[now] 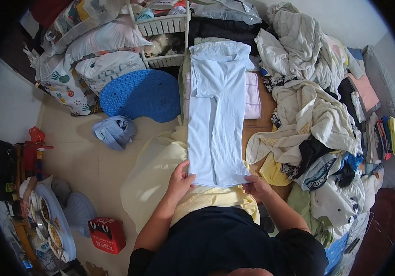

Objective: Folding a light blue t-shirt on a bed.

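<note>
A pair of light blue trousers [228, 115] lies stretched lengthwise in front of me, its waist at the far end and the leg hems toward my body. My left hand [180, 178] pinches the near left corner of the hem between thumb and fingers. At the near right corner, my right hand [256, 186] grips the other hem edge, its fingertips partly hidden by the cloth. Beneath the trousers a pink-and-white checked towel [253, 95] shows on the right. Pale yellow cloth [154, 168] spreads under and left of my hands.
On the right, a large heap of clothes and cream blankets [312, 110] rises beside the trousers. A blue oval board [140, 95] and crumpled blue cloth [114, 131] lie left. Behind stands a white rack [163, 25]. A red box [107, 235] sits on the floor near a table [64, 225] with dishes.
</note>
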Available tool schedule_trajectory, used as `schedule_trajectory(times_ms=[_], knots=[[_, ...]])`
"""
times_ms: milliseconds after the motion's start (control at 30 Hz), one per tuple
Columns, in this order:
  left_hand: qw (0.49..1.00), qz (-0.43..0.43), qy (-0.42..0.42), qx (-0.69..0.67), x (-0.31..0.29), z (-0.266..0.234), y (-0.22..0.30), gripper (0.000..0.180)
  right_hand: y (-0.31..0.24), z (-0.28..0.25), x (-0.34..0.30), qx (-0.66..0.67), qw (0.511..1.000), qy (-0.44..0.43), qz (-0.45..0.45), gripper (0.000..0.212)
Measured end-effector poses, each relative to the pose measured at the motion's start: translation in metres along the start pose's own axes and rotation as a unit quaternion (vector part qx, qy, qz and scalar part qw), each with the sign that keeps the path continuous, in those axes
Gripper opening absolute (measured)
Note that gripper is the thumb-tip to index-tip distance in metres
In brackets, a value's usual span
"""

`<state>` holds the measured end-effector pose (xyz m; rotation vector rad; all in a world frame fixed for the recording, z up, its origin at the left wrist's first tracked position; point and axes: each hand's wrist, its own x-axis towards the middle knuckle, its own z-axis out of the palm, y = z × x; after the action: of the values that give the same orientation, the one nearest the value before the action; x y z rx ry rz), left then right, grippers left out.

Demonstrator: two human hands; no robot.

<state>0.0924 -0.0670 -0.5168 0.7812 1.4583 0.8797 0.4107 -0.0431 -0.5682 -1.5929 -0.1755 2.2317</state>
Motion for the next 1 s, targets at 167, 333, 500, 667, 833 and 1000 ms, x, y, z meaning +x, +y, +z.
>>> schedule_trajectory(times_ms=[167, 333, 500, 667, 833, 1000], knots=[[0.997, -0.044, -0.001, -0.062, 0.001, -0.001, 0.005, 0.05, -0.005, 0.012, -0.013, 0.031, 0.985, 0.036, -0.167, 0.011], [0.991, -0.061, -0.043, -0.107, 0.009, -0.008, -0.001, 0.029, -0.013, 0.026, -0.019, -0.014, 0.952, 0.061, -0.299, 0.027], [0.993, -0.074, -0.037, -0.083, 0.005, -0.01, 0.004, 0.024, -0.011, 0.023, -0.02, -0.123, 0.936, 0.047, -0.327, 0.022], [0.994, -0.091, -0.051, -0.042, 0.0, -0.018, 0.003, 0.023, -0.01, 0.023, -0.031, -0.12, 0.956, 0.031, -0.266, 0.022], [0.991, -0.092, -0.029, -0.096, -0.002, -0.016, 0.004, 0.025, -0.009, 0.02, -0.03, -0.093, 0.96, 0.022, -0.263, 0.021], [0.988, -0.102, -0.042, -0.111, 0.006, -0.014, 0.009, 0.024, -0.017, 0.025, -0.03, -0.044, 0.967, 0.027, -0.25, 0.019]])
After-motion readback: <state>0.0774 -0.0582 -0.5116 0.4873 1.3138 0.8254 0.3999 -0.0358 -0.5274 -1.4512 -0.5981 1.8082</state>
